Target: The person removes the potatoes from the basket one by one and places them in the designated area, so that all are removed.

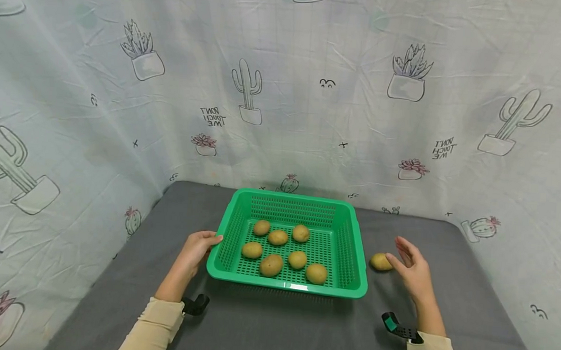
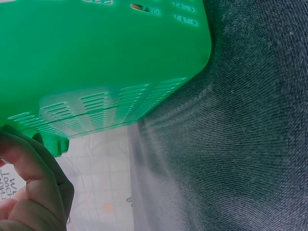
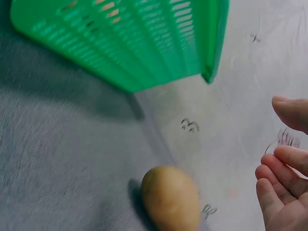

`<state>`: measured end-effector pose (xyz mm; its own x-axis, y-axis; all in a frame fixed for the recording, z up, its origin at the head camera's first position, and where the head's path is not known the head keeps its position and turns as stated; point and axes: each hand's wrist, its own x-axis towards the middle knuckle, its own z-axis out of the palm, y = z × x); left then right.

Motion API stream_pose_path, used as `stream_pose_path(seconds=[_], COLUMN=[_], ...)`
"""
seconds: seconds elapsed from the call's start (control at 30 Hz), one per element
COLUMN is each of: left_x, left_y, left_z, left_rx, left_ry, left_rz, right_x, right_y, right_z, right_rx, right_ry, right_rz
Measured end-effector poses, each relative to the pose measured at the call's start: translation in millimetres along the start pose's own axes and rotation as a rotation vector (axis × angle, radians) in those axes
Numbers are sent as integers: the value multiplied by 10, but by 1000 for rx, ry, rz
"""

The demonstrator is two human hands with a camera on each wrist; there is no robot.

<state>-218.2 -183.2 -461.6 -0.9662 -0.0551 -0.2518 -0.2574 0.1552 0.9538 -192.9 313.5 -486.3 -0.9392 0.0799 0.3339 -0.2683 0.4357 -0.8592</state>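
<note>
A green plastic basket with slotted walls stands on the grey cloth, several potatoes spread over its floor. My left hand grips the basket's left rim, thumb on top and fingers curled beneath; in the left wrist view the curled fingers show beside the basket wall. To the right of the basket one potato lies on the cloth. My right hand is beside it with thumb and fingers spread apart, holding nothing. The right wrist view shows that potato apart from the fingers.
Grey cloth covers the table. A pale curtain printed with cacti and potted plants hangs behind and along both sides. A black wrist mount is strapped below my right hand, another below my left.
</note>
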Motion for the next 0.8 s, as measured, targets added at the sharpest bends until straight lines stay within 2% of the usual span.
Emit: stream_pose_path(seconds=[0.17,0.43,0.8], left_x=[-2,-25,2], left_y=[3,-8,-10], left_z=[-3,4,1], left_rx=[3,12,0], left_ry=[7,-17,1], left_rz=[3,1,4], right_x=[22,54,105], right_y=[-153,-387,-633], right_z=[10,-5,9], right_rx=[4,32,117], right_ry=[-2,-3,-48], right_rz=[-68,-177,-269])
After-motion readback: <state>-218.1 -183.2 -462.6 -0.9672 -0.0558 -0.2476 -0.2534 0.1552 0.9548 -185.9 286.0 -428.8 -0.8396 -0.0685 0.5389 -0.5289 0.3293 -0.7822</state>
